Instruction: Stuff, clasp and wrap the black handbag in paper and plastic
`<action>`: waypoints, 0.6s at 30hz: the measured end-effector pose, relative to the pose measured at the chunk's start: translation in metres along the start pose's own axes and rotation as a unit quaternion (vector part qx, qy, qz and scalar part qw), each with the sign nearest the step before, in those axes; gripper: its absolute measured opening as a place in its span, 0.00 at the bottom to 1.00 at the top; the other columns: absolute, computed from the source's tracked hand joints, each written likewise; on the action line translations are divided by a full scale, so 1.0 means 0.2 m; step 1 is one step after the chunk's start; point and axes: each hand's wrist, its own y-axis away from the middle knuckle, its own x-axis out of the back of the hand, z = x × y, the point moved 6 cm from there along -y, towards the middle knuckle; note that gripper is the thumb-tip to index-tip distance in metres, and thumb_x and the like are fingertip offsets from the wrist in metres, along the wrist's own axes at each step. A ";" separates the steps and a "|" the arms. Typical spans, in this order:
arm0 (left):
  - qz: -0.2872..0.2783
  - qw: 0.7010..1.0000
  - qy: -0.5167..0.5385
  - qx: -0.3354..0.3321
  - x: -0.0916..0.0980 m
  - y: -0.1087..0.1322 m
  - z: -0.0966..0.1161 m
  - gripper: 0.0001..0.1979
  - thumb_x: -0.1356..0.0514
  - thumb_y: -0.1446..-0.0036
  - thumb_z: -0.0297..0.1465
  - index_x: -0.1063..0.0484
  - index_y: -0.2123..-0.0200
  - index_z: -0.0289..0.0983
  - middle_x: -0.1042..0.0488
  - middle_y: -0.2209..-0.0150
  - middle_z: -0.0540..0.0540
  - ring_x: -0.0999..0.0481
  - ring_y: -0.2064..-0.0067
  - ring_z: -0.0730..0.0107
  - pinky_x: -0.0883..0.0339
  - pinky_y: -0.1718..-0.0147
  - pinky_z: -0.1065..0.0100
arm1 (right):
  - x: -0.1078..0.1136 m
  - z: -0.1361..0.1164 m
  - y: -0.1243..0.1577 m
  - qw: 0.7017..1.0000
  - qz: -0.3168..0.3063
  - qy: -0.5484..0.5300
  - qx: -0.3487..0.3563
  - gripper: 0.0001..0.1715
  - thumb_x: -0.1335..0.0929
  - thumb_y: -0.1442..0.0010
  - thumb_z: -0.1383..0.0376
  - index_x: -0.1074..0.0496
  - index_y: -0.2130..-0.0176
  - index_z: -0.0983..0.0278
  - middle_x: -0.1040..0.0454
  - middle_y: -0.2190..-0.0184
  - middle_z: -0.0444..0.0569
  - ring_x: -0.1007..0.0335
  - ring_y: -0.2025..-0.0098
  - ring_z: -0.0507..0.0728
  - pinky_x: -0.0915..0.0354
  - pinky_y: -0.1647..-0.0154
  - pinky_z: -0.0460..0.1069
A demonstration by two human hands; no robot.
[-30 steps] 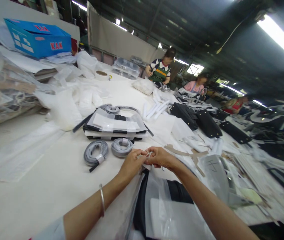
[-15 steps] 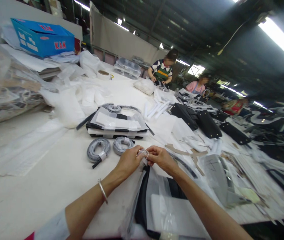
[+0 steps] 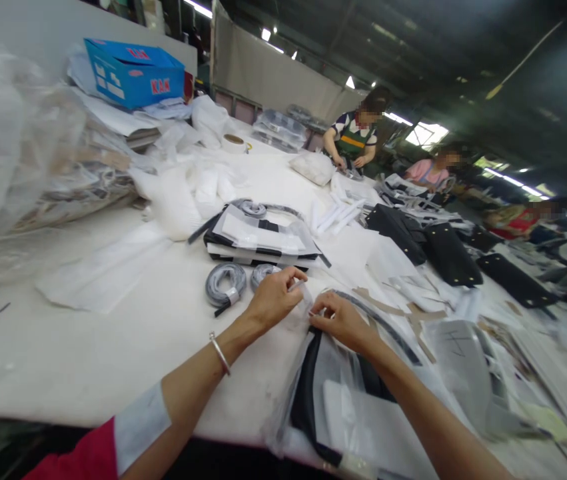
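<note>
The left hand (image 3: 276, 297) was pinched shut on the top edge of a clear plastic bag (image 3: 330, 387), thumb and fingers closed on a small fold of the film, with a metal bangle (image 3: 220, 353) on its wrist. The right hand (image 3: 340, 320) gripped the same edge just to the right, fingers curled together on the plastic, so the 2 hands sat close but apart. The bag lay at the near edge of the white table (image 3: 113, 347), running from the hands toward the viewer, and held a black bag (image 3: 308, 400) with a white sheet over it. Just beyond the left hand lay 2 coiled grey straps (image 3: 226, 283), each banded with white tape. Farther off sat a stack of wrapped black bags (image 3: 260, 240) with another coil on top. To the far left a blue carton (image 3: 133, 70) rested on a heap of papers and plastic-wrapped goods, and a roll of tape (image 3: 234, 142) stood beyond the white packing. To the right, several unwrapped black bags (image 3: 426, 247) lay in a row. At the far end a person in a striped shirt (image 3: 356, 137) worked at the table, with 2 more people farther right.
</note>
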 end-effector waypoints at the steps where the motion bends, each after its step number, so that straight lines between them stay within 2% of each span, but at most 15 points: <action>1: -0.032 0.999 0.043 -0.002 -0.01 0.00 0.01 0.15 0.44 0.52 0.24 0.26 0.59 0.36 0.42 0.79 0.57 0.42 0.77 0.76 0.50 0.76 0.72 | 0.00 0.01 0.00 1.000 -0.004 0.003 0.003 0.06 0.28 0.50 0.61 0.25 0.71 0.62 0.29 0.67 0.46 0.36 0.67 0.55 0.39 0.63 0.50; 2: -0.082 0.993 0.089 -0.007 -0.03 0.01 0.02 0.17 0.44 0.52 0.24 0.26 0.58 0.36 0.42 0.79 0.57 0.43 0.78 0.77 0.50 0.77 0.73 | -0.01 0.02 0.00 1.000 -0.020 -0.007 0.002 0.07 0.28 0.50 0.61 0.25 0.70 0.62 0.29 0.68 0.46 0.36 0.67 0.55 0.38 0.63 0.50; 4: -0.224 0.963 0.152 -0.018 -0.09 0.06 0.07 0.18 0.43 0.52 0.24 0.25 0.57 0.37 0.39 0.78 0.57 0.41 0.78 0.77 0.48 0.79 0.74 | -0.01 0.03 0.00 0.995 -0.088 -0.056 -0.009 0.10 0.27 0.52 0.61 0.23 0.66 0.62 0.27 0.65 0.47 0.33 0.64 0.57 0.36 0.61 0.51; 7: -0.438 0.888 0.138 0.008 -0.16 0.18 0.11 0.15 0.39 0.52 0.27 0.22 0.58 0.40 0.31 0.78 0.53 0.34 0.78 0.73 0.43 0.80 0.73 | 0.01 0.03 0.02 0.967 -0.218 -0.120 -0.055 0.26 0.25 0.54 0.61 0.24 0.53 0.60 0.25 0.55 0.50 0.29 0.57 0.61 0.32 0.57 0.53; 9: -0.510 0.852 0.117 0.035 -0.16 0.24 0.13 0.15 0.36 0.50 0.32 0.22 0.56 0.41 0.29 0.79 0.51 0.35 0.79 0.71 0.44 0.82 0.72 | 0.07 0.02 0.01 0.957 -0.256 -0.099 -0.092 0.34 0.25 0.53 0.60 0.27 0.46 0.59 0.23 0.55 0.51 0.27 0.56 0.62 0.31 0.57 0.54; 10: -0.527 0.841 0.118 0.042 -0.15 0.25 0.14 0.17 0.35 0.49 0.35 0.22 0.54 0.41 0.29 0.79 0.51 0.36 0.80 0.71 0.46 0.82 0.72 | 0.10 0.01 -0.01 0.961 -0.246 -0.073 -0.102 0.34 0.25 0.53 0.59 0.27 0.46 0.60 0.22 0.57 0.51 0.26 0.57 0.62 0.31 0.57 0.54; 12: -0.525 0.838 0.145 0.038 -0.12 0.25 0.16 0.20 0.35 0.47 0.38 0.23 0.51 0.41 0.29 0.79 0.51 0.37 0.80 0.73 0.47 0.82 0.72 | 0.17 -0.05 -0.07 0.978 -0.185 -0.017 -0.096 0.27 0.26 0.52 0.58 0.23 0.52 0.62 0.20 0.61 0.52 0.26 0.59 0.62 0.32 0.56 0.54; 14: -0.456 0.871 0.180 0.026 -0.07 0.19 0.15 0.20 0.37 0.45 0.39 0.24 0.51 0.40 0.28 0.77 0.50 0.35 0.78 0.74 0.43 0.79 0.73 | 0.23 -0.15 -0.12 0.991 -0.111 0.020 -0.072 0.19 0.26 0.52 0.58 0.20 0.60 0.63 0.20 0.61 0.51 0.26 0.60 0.61 0.33 0.58 0.53; 16: -0.312 0.936 0.162 0.012 0.01 0.09 0.11 0.16 0.41 0.43 0.37 0.24 0.53 0.38 0.27 0.72 0.49 0.31 0.74 0.72 0.37 0.74 0.72 | 0.27 -0.25 -0.15 0.995 -0.075 0.040 -0.059 0.16 0.28 0.50 0.58 0.20 0.61 0.63 0.20 0.65 0.49 0.27 0.63 0.59 0.34 0.62 0.50; 18: -0.140 0.989 0.045 -0.001 0.11 0.01 0.04 0.13 0.44 0.42 0.31 0.24 0.56 0.37 0.25 0.68 0.48 0.27 0.68 0.69 0.35 0.69 0.71 | 0.33 -0.27 -0.15 0.995 -0.046 0.048 -0.069 0.16 0.30 0.47 0.60 0.20 0.59 0.63 0.21 0.69 0.48 0.28 0.68 0.56 0.36 0.67 0.48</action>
